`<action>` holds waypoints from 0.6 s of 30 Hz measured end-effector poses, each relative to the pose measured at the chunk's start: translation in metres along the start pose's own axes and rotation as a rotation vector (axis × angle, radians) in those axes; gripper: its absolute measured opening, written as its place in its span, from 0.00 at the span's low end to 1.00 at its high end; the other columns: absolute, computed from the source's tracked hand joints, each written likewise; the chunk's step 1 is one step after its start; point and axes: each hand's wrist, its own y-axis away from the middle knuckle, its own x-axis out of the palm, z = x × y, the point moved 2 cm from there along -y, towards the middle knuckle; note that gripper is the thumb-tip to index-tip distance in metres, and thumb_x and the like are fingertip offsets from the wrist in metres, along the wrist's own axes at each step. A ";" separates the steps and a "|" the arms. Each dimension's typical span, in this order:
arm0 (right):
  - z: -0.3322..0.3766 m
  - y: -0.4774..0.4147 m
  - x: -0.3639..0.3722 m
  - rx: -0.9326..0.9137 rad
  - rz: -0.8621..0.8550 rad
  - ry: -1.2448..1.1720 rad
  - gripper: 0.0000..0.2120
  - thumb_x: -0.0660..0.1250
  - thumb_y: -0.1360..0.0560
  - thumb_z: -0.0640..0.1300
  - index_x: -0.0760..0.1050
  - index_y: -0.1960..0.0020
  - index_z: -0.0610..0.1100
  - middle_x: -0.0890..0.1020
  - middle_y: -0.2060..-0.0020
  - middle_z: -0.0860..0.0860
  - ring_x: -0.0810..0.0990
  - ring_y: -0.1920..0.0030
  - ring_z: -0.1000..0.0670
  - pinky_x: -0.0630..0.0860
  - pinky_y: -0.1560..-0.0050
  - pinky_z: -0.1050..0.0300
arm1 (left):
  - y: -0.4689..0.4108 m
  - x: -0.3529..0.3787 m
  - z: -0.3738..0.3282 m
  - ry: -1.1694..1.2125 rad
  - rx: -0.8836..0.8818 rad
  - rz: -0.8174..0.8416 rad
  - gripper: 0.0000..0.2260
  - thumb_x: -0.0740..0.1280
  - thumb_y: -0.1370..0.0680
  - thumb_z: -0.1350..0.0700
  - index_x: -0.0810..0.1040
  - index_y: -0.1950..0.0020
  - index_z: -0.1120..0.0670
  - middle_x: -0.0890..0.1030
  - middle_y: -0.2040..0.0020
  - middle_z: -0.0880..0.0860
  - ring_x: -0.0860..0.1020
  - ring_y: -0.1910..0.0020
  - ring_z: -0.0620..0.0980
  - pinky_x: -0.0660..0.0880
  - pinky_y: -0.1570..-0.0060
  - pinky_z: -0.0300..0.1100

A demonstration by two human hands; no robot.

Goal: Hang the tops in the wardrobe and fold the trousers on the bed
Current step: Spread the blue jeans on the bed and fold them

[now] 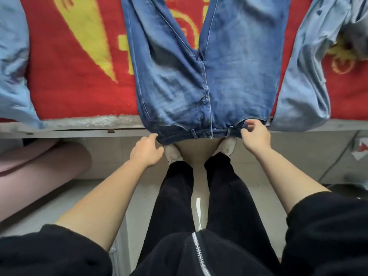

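Dark blue jeans (199, 80) lie flat on the bed, legs pointing away from me and the waistband hanging just over the near edge. My left hand (146, 151) grips the waistband's left corner, its fingertips hidden under the denim. My right hand (255, 136) sits at the waistband's right end with its fingers loosely curled and thumb and forefinger apart; it touches the denim, and I see no fabric pinched between them. A light blue garment (14, 72) lies at the left of the bed and another light blue one (306, 82) at the right.
A red blanket with yellow patterns (79, 76) covers the bed, whose grey edge (79, 124) runs across the view. I stand close against it on a pale tiled floor (139, 186). A pink bundle (39, 166) lies under the bed at the left.
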 end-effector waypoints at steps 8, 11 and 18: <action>0.067 -0.017 0.052 -0.203 0.193 -0.063 0.19 0.68 0.24 0.56 0.75 0.36 0.49 0.80 0.55 0.56 0.77 0.47 0.51 0.69 0.45 0.56 | -0.051 -0.048 -0.034 0.085 -0.019 -0.164 0.29 0.59 0.19 0.54 0.52 0.20 0.53 0.43 0.19 0.52 0.55 0.23 0.57 0.62 0.29 0.55; 0.066 -0.019 0.060 -0.155 0.218 0.070 0.09 0.64 0.21 0.56 0.78 0.48 0.52 0.82 0.53 0.52 0.78 0.48 0.46 0.70 0.53 0.54 | -0.059 -0.053 -0.042 0.050 0.046 -0.038 0.30 0.60 0.22 0.60 0.55 0.21 0.54 0.43 0.19 0.55 0.59 0.24 0.60 0.63 0.30 0.55; 0.112 -0.011 0.025 -0.204 0.248 0.475 0.13 0.63 0.23 0.43 0.74 0.39 0.45 0.80 0.41 0.44 0.79 0.42 0.41 0.72 0.51 0.52 | -0.058 -0.097 -0.054 0.153 -0.112 -0.091 0.22 0.62 0.23 0.56 0.69 0.28 0.55 0.74 0.31 0.58 0.72 0.33 0.60 0.69 0.36 0.48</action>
